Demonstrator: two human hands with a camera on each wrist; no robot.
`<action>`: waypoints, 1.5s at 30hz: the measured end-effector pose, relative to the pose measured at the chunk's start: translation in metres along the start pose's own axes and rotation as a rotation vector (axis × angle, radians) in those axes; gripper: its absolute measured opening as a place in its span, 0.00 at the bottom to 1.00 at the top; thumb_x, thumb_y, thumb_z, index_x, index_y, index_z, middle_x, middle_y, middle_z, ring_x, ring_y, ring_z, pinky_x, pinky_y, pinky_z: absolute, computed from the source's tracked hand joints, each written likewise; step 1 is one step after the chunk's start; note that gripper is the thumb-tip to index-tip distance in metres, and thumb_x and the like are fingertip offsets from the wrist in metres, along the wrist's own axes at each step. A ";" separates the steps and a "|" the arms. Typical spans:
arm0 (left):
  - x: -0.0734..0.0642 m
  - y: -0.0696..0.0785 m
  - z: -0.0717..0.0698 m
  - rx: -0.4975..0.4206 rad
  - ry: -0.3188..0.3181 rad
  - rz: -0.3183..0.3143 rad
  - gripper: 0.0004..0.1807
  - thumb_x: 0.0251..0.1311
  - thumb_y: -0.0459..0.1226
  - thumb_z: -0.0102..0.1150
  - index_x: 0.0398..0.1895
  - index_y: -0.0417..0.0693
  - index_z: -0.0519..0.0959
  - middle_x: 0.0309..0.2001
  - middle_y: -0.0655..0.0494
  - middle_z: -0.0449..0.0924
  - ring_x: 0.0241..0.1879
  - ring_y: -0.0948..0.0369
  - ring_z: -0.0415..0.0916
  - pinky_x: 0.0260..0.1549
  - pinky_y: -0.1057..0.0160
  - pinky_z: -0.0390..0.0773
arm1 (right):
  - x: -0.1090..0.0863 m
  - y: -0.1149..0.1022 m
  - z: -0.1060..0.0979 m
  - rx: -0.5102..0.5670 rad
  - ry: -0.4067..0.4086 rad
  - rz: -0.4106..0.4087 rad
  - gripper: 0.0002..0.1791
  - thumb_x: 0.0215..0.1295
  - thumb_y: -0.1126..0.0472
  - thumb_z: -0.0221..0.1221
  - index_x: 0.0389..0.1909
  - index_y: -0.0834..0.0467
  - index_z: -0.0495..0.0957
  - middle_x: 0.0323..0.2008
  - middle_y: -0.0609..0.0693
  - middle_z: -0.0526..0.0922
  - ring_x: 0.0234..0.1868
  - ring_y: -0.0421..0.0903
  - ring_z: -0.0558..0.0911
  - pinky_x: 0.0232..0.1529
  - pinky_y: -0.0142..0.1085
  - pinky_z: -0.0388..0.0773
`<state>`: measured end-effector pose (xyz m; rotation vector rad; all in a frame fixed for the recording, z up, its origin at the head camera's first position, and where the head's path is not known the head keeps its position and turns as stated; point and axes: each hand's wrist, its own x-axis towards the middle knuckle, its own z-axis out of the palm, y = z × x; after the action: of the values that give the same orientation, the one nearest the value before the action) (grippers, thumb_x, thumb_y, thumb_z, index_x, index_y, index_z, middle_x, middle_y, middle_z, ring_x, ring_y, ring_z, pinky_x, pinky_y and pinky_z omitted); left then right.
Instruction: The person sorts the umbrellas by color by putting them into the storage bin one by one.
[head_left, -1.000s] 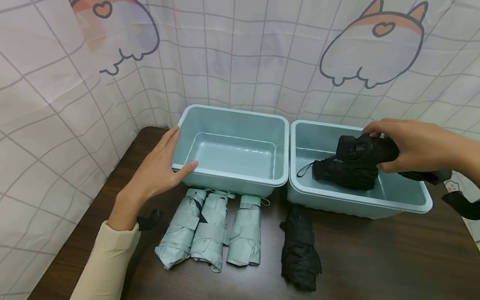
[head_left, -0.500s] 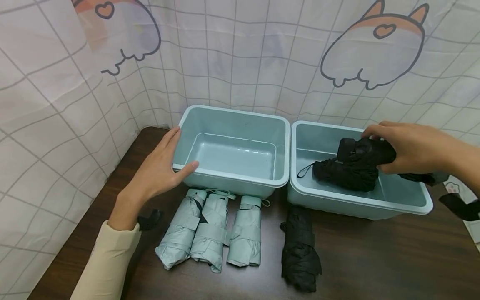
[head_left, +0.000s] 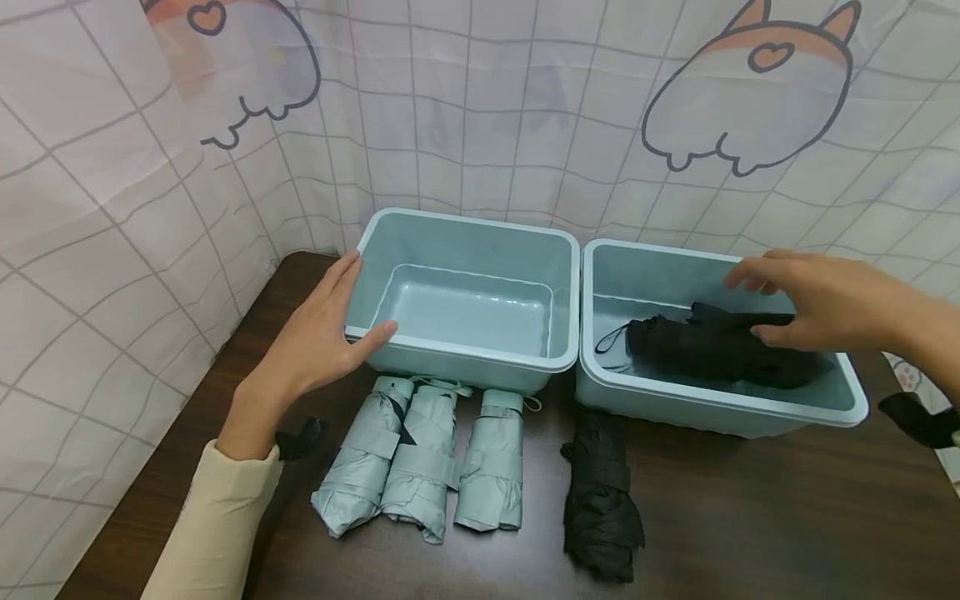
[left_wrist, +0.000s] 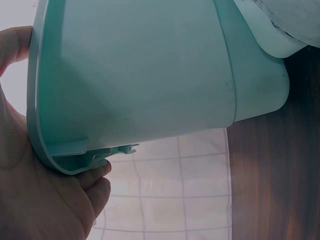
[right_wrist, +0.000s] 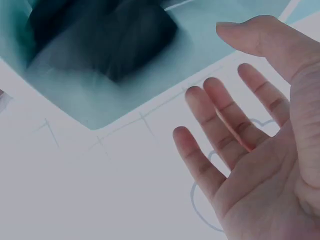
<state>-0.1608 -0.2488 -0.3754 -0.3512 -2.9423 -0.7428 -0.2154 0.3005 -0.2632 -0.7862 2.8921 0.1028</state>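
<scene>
My left hand rests at the front left corner of the left pale blue bin, fingers along its side and thumb over the front rim. In the left wrist view, fingertips touch under the rim corner. Relaxed and holding nothing, my right hand hovers over the right end of the right bin. Black folded umbrellas lie in that bin below it, overlapping, one with a wrist loop; they are blurred in the right wrist view. The right fingers are spread there, apart from the umbrellas.
In front of the left bin, three pale green folded umbrellas lie side by side on the dark wooden table. Another black folded umbrella lies before the right bin. A white grid-patterned curtain hangs behind the bins.
My right hand has let go of the black umbrella it held, which has dropped onto the others in the right bin. The left hand has stayed at its bin's corner.
</scene>
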 end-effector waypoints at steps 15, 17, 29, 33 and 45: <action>0.001 0.001 0.000 -0.005 0.009 0.012 0.56 0.71 0.63 0.55 0.88 0.47 0.41 0.88 0.48 0.41 0.85 0.42 0.48 0.78 0.33 0.59 | -0.022 -0.013 0.003 0.016 0.092 0.018 0.28 0.65 0.52 0.73 0.62 0.59 0.81 0.54 0.60 0.85 0.48 0.57 0.87 0.39 0.56 0.85; 0.002 0.000 0.000 -0.005 0.012 0.014 0.55 0.71 0.63 0.55 0.88 0.47 0.41 0.88 0.47 0.41 0.85 0.42 0.49 0.78 0.33 0.59 | -0.025 -0.019 0.002 0.033 0.102 0.012 0.27 0.66 0.52 0.72 0.63 0.57 0.81 0.55 0.59 0.86 0.49 0.56 0.87 0.39 0.55 0.85; 0.000 -0.001 0.000 -0.012 0.013 0.014 0.55 0.71 0.63 0.55 0.88 0.47 0.41 0.88 0.48 0.41 0.85 0.42 0.50 0.77 0.32 0.60 | -0.046 -0.052 0.005 0.011 0.222 -0.040 0.23 0.67 0.51 0.71 0.61 0.51 0.81 0.50 0.53 0.87 0.17 0.28 0.65 0.21 0.32 0.63; 0.001 -0.001 0.000 -0.011 0.017 0.020 0.55 0.71 0.63 0.55 0.88 0.47 0.41 0.88 0.47 0.42 0.85 0.42 0.50 0.77 0.32 0.60 | -0.051 -0.061 0.007 0.046 0.234 -0.024 0.24 0.69 0.50 0.70 0.63 0.50 0.81 0.50 0.51 0.86 0.16 0.28 0.63 0.21 0.31 0.63; 0.000 -0.001 0.000 -0.016 0.013 0.013 0.55 0.71 0.63 0.55 0.88 0.46 0.41 0.88 0.48 0.41 0.85 0.42 0.50 0.77 0.33 0.61 | -0.062 -0.082 0.027 0.113 0.355 -0.022 0.25 0.65 0.55 0.73 0.63 0.47 0.80 0.43 0.43 0.83 0.22 0.26 0.67 0.19 0.29 0.62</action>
<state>-0.1613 -0.2494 -0.3761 -0.3647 -2.9205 -0.7648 -0.1178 0.2636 -0.2823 -0.8956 3.1796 -0.2239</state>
